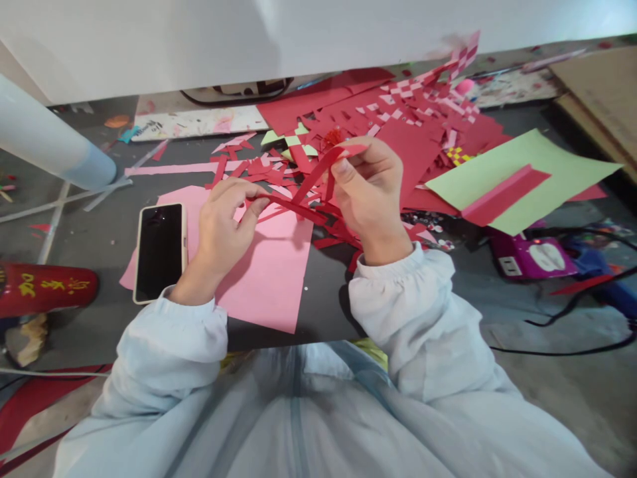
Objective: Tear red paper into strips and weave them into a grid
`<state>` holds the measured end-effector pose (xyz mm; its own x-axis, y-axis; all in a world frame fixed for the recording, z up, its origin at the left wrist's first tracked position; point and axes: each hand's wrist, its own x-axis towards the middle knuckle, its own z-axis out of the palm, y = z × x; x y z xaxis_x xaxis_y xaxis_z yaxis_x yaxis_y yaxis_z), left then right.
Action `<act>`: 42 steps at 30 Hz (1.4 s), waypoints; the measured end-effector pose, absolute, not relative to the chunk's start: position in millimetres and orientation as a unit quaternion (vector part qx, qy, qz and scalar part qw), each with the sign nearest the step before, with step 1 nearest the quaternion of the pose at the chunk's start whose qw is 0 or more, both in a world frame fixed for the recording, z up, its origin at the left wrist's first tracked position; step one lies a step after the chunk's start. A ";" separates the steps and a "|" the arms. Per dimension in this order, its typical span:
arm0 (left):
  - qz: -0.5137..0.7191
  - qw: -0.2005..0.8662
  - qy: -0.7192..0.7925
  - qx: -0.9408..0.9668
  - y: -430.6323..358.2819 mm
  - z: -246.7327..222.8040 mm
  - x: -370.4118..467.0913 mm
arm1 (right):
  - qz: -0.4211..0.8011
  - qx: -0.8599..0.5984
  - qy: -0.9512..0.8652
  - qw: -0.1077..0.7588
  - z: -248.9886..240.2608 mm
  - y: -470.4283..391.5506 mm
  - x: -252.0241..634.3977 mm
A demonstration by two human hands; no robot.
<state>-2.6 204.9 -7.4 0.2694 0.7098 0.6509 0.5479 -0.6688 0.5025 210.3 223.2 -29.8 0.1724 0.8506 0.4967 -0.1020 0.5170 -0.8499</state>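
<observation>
My left hand (226, 222) pinches the end of a narrow red paper strip (298, 210) between thumb and fingers. Another stretch of red paper strip (316, 174), bent over at the top, is gripped by my right hand (371, 192). The two stretches meet or cross between my hands; I cannot tell whether they are one piece. Below lies a sheet of pink paper (271, 279), partly covered by a phone (160, 252) with a dark screen beside my left wrist. Red and pink paper scraps (263, 166) lie heaped just beyond my hands.
Red sheets (415, 149) and a pink-and-red checkered woven paper strip (408, 87) lie at the back. To the right are a green sheet (527, 159) with a folded red piece, a purple box (532, 257) and black cables. A white cylinder (54, 136) and red can (50, 289) are at left.
</observation>
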 end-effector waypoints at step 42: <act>0.494 0.023 0.484 0.721 207.4 -9.7 -3.7 | 0.390 -0.401 -0.565 0.607 -12.7 213.9 206.0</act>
